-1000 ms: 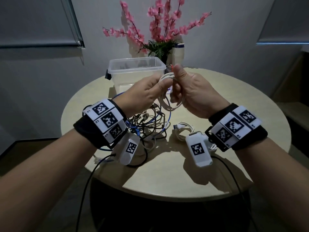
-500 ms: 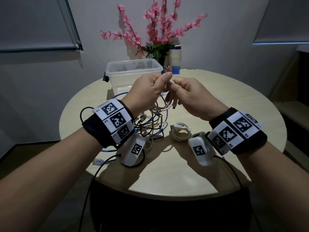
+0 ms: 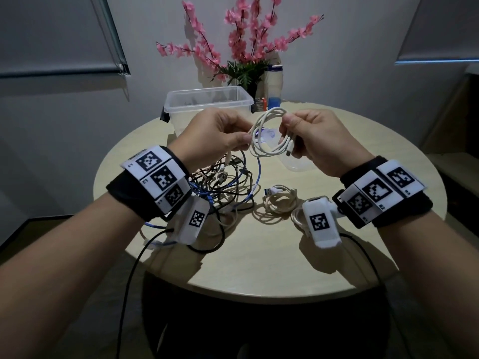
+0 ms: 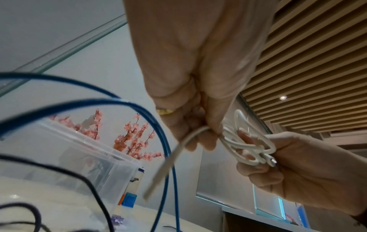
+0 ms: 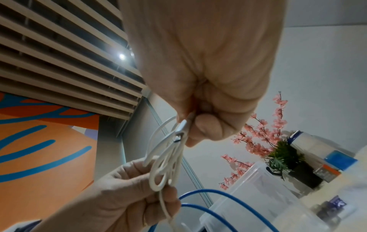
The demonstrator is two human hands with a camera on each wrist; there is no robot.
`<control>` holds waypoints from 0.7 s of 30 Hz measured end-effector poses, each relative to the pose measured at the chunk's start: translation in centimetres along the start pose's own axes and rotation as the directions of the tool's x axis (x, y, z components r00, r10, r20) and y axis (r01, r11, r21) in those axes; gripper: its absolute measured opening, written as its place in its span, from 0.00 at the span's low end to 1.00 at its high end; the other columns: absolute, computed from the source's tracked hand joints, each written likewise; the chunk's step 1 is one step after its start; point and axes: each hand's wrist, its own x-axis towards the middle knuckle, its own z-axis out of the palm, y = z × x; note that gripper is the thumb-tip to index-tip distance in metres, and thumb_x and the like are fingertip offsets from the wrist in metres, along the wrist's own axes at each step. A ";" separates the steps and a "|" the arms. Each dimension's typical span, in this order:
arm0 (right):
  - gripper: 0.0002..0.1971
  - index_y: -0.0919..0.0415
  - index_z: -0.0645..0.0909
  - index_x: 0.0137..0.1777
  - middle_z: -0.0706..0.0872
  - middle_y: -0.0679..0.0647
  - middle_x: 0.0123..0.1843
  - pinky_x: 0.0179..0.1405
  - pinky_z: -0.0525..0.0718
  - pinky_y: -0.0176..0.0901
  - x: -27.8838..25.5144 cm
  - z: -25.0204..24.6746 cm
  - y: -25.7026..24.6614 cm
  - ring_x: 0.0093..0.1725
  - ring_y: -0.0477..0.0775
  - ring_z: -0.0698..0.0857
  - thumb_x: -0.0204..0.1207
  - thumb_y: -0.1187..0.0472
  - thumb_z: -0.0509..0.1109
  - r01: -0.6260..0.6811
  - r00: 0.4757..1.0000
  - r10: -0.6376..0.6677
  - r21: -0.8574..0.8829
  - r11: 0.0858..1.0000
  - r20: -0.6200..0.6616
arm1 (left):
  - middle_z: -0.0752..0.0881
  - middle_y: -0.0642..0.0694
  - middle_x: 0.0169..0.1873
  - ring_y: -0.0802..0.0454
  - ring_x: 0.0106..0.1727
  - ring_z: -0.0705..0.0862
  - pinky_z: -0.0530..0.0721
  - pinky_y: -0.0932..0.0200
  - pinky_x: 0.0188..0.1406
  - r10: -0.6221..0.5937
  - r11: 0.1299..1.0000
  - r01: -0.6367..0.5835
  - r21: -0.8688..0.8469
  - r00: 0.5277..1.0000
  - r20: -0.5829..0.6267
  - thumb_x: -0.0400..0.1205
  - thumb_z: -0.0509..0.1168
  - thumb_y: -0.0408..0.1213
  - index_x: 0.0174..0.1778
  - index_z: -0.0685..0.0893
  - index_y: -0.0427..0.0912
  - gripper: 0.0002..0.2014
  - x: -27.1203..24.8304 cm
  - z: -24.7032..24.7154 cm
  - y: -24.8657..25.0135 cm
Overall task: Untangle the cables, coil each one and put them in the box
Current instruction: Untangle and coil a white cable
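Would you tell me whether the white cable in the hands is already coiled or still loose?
Mostly coiled: the white cable forms several loops held between the left hand and right hand, but one tail still hangs loose below the left hand.

No readable words or brand names. Black-and-white square fiducial markers sit on the white plates of the black left wristband (image 3: 155, 180) and black right wristband (image 3: 381, 190); tiny characters beside them are too small to read. One marker on each white wrist camera housing (image 3: 320, 222). The label on the white bottle with blue band (image 3: 274, 86) is illegible.
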 end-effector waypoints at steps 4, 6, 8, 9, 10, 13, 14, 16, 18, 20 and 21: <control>0.15 0.66 0.79 0.37 0.78 0.54 0.25 0.20 0.73 0.36 -0.1 -0.3 -0.3 0.23 0.48 0.74 0.85 0.63 0.59 -0.020 0.998 0.011 0.142 0.990 0.069 | 0.90 0.43 0.37 0.51 0.37 0.87 0.87 0.41 0.51 -0.035 0.976 0.037 0.213 0.999 -0.014 0.78 0.71 0.31 0.42 0.88 0.44 0.03 0.4 -0.3 -0.6; 0.15 0.66 0.79 0.38 0.79 0.54 0.25 0.21 0.72 0.36 -0.2 -0.2 -0.5 0.23 0.48 0.75 0.85 0.63 0.59 -0.044 0.991 0.018 0.189 0.981 0.135 | 0.90 0.40 0.37 0.45 0.39 0.88 0.88 0.40 0.48 -0.055 0.977 0.075 0.202 0.993 -0.103 0.80 0.69 0.31 0.40 0.86 0.42 0.04 0.6 -0.1 -0.7; 0.15 0.66 0.80 0.39 0.81 0.55 0.26 0.21 0.71 0.37 -0.4 0.0 -0.6 0.23 0.48 0.75 0.85 0.63 0.59 -0.054 0.982 0.024 0.157 0.986 0.186 | 0.89 0.37 0.36 0.42 0.39 0.90 0.89 0.43 0.45 -0.126 0.992 0.128 -0.004 0.973 -0.193 0.82 0.65 0.28 0.39 0.82 0.41 0.07 0.6 0.2 -0.6; 0.15 0.66 0.80 0.38 0.81 0.55 0.27 0.21 0.71 0.37 -0.5 0.2 -0.5 0.23 0.49 0.74 0.85 0.64 0.59 -0.048 0.979 0.025 0.114 0.992 0.201 | 0.88 0.38 0.35 0.44 0.36 0.89 0.90 0.48 0.42 -0.170 0.980 0.142 -0.139 0.961 -0.218 0.83 0.63 0.26 0.39 0.81 0.40 0.08 0.6 0.3 -0.5; 0.15 0.66 0.81 0.39 0.81 0.56 0.27 0.21 0.71 0.37 -0.5 0.5 -0.3 0.24 0.50 0.73 0.85 0.64 0.59 -0.040 0.978 0.024 0.071 0.997 0.210 | 0.87 0.40 0.34 0.49 0.33 0.88 0.89 0.54 0.37 -0.211 0.955 0.149 -0.257 0.950 -0.230 0.83 0.61 0.26 0.40 0.79 0.39 0.08 0.6 0.4 -0.4; 0.13 0.71 0.83 0.44 0.79 0.62 0.30 0.19 0.71 0.37 -0.4 1.1 0.2 0.25 0.54 0.71 0.84 0.63 0.61 -0.021 0.981 0.023 -0.014 1.000 0.193 | 0.86 0.41 0.34 0.54 0.28 0.86 0.85 0.65 0.28 -0.280 0.867 0.154 -0.474 0.937 -0.208 0.84 0.59 0.25 0.43 0.77 0.37 0.06 0.2 0.5 -0.1; 0.13 0.73 0.83 0.46 0.78 0.62 0.31 0.19 0.72 0.37 -0.3 1.2 0.3 0.25 0.55 0.71 0.84 0.63 0.62 -0.017 0.984 0.022 -0.028 0.999 0.177 | 0.86 0.40 0.35 0.54 0.29 0.87 0.84 0.66 0.27 -0.297 0.842 0.166 -0.513 0.937 -0.184 0.84 0.59 0.25 0.44 0.77 0.36 0.05 0.1 0.5 -0.1; 0.14 0.73 0.83 0.45 0.78 0.61 0.29 0.19 0.72 0.37 -0.1 1.3 0.3 0.24 0.53 0.71 0.84 0.63 0.62 -0.007 0.988 0.014 -0.046 0.999 0.156 | 0.86 0.39 0.35 0.54 0.30 0.87 0.83 0.67 0.26 -0.319 0.807 0.208 -0.553 0.941 -0.112 0.84 0.60 0.26 0.47 0.78 0.34 0.03 -0.1 0.3 -0.4; 0.13 0.71 0.84 0.43 0.79 0.57 0.25 0.19 0.72 0.37 0.0 1.4 0.4 0.21 0.50 0.72 0.84 0.63 0.63 0.008 0.991 0.001 -0.069 0.998 0.131 | 0.88 0.40 0.34 0.53 0.31 0.88 0.86 0.63 0.28 -0.338 0.794 0.276 -0.542 0.941 -0.016 0.84 0.60 0.29 0.50 0.81 0.32 0.05 -0.3 0.5 -0.6; 0.13 0.67 0.84 0.40 0.79 0.52 0.22 0.19 0.72 0.37 0.2 1.6 0.4 0.19 0.48 0.73 0.84 0.64 0.63 0.019 0.997 -0.011 -0.103 0.994 0.079 | 0.88 0.42 0.33 0.53 0.30 0.87 0.87 0.57 0.37 -0.359 0.781 0.329 -0.531 0.932 0.048 0.85 0.60 0.33 0.45 0.84 0.35 0.08 -0.4 1.0 -0.5; 0.13 0.65 0.85 0.39 0.79 0.52 0.21 0.19 0.72 0.38 0.3 1.6 0.5 0.19 0.48 0.73 0.84 0.64 0.64 0.023 0.998 -0.017 -0.123 0.992 0.053 | 0.88 0.42 0.32 0.52 0.31 0.87 0.87 0.55 0.40 -0.370 0.774 0.343 -0.532 0.927 0.059 0.86 0.59 0.37 0.43 0.84 0.36 0.12 -0.4 1.2 -0.4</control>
